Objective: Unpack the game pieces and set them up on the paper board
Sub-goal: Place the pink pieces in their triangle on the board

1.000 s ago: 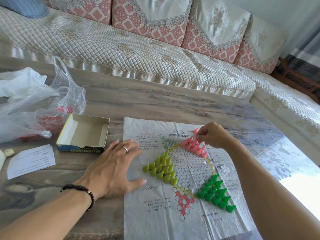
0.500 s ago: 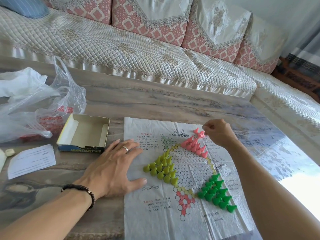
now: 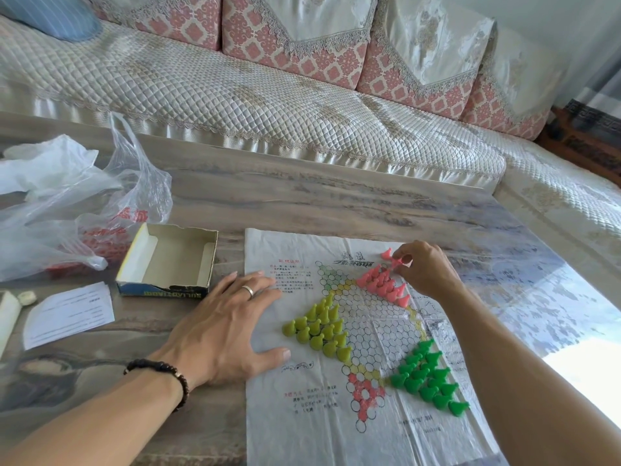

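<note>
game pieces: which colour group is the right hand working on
The pink group, at the board's far corner: the right hand pinches a pink piece beside it. The yellow-green group and dark green group sit untouched.

A wood-grain table (image 3: 302, 203) runs across the room. Behind it stands a quilted cream sofa (image 3: 235, 92) with pink patterned back cushions (image 3: 289, 31), a blue pillow (image 3: 50, 15) at its left end. On the table's left part lie crumpled plastic bags (image 3: 67, 203) and a white paper slip (image 3: 69, 314).
</note>
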The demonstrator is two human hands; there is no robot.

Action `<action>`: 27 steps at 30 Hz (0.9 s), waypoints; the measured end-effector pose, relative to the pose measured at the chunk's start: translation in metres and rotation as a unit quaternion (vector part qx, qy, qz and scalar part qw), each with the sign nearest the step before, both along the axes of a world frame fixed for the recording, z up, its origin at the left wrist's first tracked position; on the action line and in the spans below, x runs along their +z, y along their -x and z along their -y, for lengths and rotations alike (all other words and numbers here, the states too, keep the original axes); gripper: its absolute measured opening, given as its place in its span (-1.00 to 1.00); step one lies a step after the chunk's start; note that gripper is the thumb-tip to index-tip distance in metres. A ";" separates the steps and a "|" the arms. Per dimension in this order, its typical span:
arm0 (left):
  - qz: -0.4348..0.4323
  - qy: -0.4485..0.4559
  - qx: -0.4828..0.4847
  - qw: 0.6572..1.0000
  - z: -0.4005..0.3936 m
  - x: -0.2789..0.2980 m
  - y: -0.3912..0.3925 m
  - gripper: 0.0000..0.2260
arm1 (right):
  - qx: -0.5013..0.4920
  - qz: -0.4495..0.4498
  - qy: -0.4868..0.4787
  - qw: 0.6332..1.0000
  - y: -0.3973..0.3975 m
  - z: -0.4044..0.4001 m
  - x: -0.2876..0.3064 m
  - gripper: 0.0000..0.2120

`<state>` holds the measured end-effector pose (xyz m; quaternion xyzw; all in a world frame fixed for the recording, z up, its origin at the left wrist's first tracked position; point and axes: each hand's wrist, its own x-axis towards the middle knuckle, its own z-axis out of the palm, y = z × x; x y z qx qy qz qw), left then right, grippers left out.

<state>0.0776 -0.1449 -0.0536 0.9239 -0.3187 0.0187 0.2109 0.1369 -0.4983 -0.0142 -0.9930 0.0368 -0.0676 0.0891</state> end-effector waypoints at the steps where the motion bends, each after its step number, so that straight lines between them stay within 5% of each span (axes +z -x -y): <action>1: -0.001 -0.002 0.000 1.000 0.000 0.000 0.000 -0.18 | -0.004 0.004 -0.001 1.000 0.000 0.001 0.000 -0.83; 9: 0.000 -0.014 0.002 1.000 0.000 0.001 0.001 -0.18 | -0.032 0.024 -0.055 0.998 0.004 0.003 0.017 -0.87; 27: 0.001 -0.019 0.002 1.000 0.000 0.003 0.001 -0.18 | -0.020 -0.135 -0.082 0.987 0.011 0.000 0.028 -0.93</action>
